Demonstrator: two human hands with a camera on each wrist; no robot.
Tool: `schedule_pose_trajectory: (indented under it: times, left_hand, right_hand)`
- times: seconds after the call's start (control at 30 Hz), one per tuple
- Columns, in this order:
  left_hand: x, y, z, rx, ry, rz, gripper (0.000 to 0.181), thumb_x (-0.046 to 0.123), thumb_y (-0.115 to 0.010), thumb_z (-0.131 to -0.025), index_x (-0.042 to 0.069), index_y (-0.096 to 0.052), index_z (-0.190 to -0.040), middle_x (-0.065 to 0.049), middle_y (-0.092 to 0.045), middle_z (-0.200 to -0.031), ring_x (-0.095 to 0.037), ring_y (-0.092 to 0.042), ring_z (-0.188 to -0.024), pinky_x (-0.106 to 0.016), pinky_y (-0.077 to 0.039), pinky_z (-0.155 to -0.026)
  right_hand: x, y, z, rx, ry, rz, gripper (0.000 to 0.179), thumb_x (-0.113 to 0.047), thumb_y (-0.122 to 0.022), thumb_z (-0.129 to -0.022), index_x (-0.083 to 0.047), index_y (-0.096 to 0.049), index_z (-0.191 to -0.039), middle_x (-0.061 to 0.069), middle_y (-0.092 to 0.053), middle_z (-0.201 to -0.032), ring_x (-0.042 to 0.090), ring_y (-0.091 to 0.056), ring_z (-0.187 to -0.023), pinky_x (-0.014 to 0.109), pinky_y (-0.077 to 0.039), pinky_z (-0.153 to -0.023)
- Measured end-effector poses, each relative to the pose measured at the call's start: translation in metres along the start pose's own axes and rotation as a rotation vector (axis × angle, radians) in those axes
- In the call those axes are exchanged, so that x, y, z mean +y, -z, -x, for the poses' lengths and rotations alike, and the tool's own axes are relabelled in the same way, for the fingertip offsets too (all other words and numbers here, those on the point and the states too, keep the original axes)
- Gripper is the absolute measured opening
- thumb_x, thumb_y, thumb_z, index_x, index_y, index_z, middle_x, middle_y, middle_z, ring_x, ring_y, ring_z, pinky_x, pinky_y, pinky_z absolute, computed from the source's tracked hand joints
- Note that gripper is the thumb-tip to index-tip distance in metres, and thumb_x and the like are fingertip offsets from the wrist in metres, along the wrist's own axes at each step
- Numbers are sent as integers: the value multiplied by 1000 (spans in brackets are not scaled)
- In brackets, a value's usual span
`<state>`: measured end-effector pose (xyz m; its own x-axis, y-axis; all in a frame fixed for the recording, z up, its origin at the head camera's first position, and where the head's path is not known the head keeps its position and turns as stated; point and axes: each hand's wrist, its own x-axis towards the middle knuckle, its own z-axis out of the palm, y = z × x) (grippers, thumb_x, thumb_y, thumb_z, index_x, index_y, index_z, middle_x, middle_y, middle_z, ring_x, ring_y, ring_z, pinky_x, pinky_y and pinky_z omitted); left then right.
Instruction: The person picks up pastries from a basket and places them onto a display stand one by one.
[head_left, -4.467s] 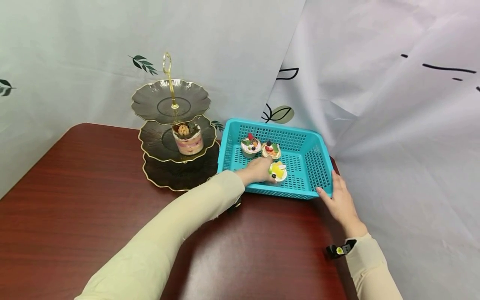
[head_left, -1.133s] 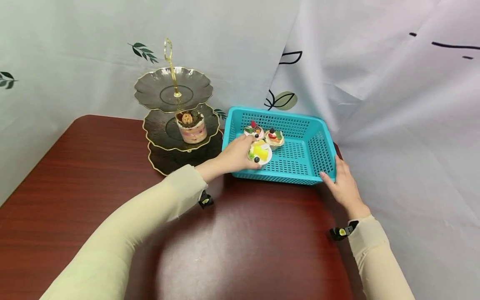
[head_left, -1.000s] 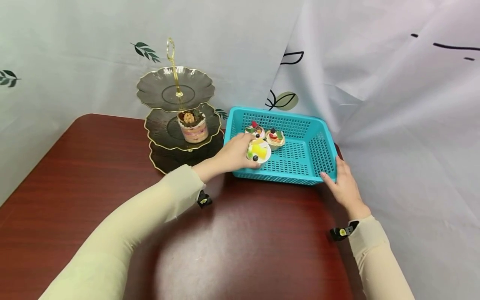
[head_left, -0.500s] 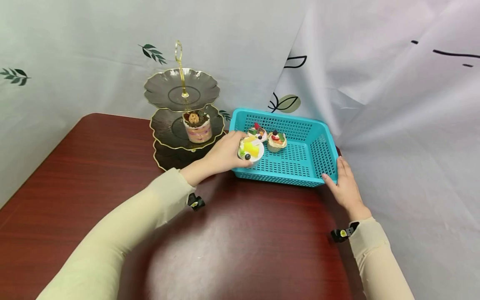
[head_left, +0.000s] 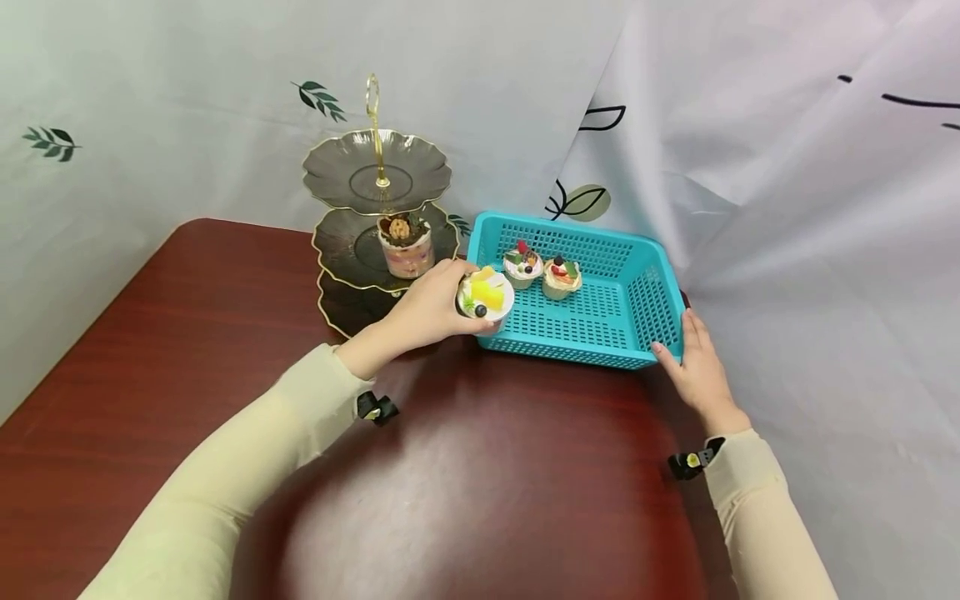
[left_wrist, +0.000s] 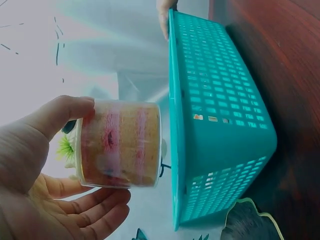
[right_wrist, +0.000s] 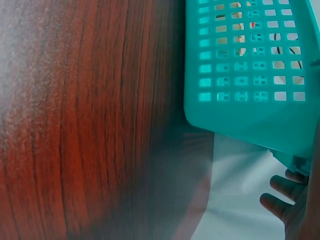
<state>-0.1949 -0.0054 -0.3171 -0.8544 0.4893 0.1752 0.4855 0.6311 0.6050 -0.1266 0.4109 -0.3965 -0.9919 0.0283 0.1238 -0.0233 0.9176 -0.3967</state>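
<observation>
In the head view, my left hand (head_left: 427, 312) holds a clear cup of layered cake (head_left: 487, 302) from the side, over the front-left rim of a turquoise basket (head_left: 570, 354). Yellow fruit and a blueberry top its white cream. The left wrist view shows pink and tan layers in the cake cup (left_wrist: 120, 145), thumb on one side and fingers on the other. Two cupcakes stand inside the basket: one cupcake (head_left: 522, 267) with a red berry, the other cupcake (head_left: 562, 279) with fruit and a green leaf. My right hand (head_left: 701, 367) rests at the basket's front-right corner, fingers fairly straight.
Left of the basket stands a three-tier dark cake stand (head_left: 337, 167) with gold edges and a gold handle. Its middle tier carries another layered cake cup (head_left: 407, 254) with a walnut on top. A reddish-brown wooden table (head_left: 465, 483) lies beneath; pale patterned cloth (head_left: 225, 108) hangs behind.
Gripped in my left hand, the yellow-topped cake cup has risen and moved left, from inside the basket to above its front-left rim. My right hand stays at the basket's corner.
</observation>
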Motion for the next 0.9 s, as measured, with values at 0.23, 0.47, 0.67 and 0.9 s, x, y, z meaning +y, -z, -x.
schedule_pose_trajectory:
  times: [0.23, 0.47, 0.67, 0.9]
  left_hand:
    - [-11, 8, 18, 29, 17, 0, 74, 40, -81, -71, 4, -53, -128, -13, -59, -116, -24, -53, -104, -41, -47, -90]
    - [-22, 21, 34, 47, 38, -10, 73, 34, -82, -70, 0, -53, -127, -16, -58, -121, -28, -53, -110, -44, -46, -96]
    - [-31, 34, 48, 67, 83, -40, 72, 32, -82, -70, 0, -52, -128, -18, -56, -123, -30, -53, -114, -46, -45, -97]
    - [-38, 50, 61, 114, 139, -22, 70, 27, -82, -72, -2, -51, -127, -19, -56, -122, -31, -52, -111, -46, -43, -95]
  right_hand:
    - [-1, 1, -2, -17, 4, 17, 83, -50, -39, -100, 2, -3, -153, 25, -7, -159, 47, -14, -144, 67, -23, -107]
    - [-2, 2, -3, 1, 6, 3, 83, -49, -39, -100, 3, -4, -152, 25, -7, -159, 47, -14, -143, 67, -23, -107]
    - [-5, 1, -4, -12, 13, -7, 82, -49, -39, -100, 3, -3, -153, 25, -6, -160, 47, -14, -144, 67, -23, -107]
    - [-2, 2, 1, -4, 11, -5, 81, -47, -39, -100, 4, -4, -152, 25, -6, -160, 47, -13, -144, 68, -22, -106]
